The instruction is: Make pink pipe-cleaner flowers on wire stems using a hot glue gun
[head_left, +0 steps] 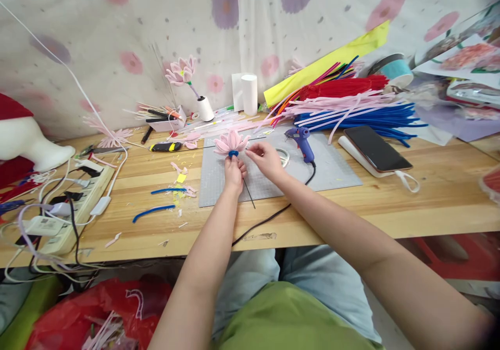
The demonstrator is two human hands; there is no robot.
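Observation:
My left hand (234,174) is closed around the stem of a pink pipe-cleaner flower (231,141), just under its blue collar (233,153). The flower stands upright with its petals spread, and a thin dark stem (249,194) slants down below the hand. My right hand (267,160) is just right of the petals, thumb and fingertips pinched together. Whatever those fingertips hold is too small to make out. Beneath both hands lies a grey cutting mat (328,175). A blue glue gun (301,142) rests on it to the right, beside a roll of tape (283,156) partly behind my right hand.
Pink and blue pipe cleaners (359,115) pile up at the back right, near a phone (377,147). Another pink flower (182,71) stands in a white spool (205,109). Blue pieces (154,212), scraps and a utility knife (166,146) lie left; a power strip (80,204) carries tangled cables.

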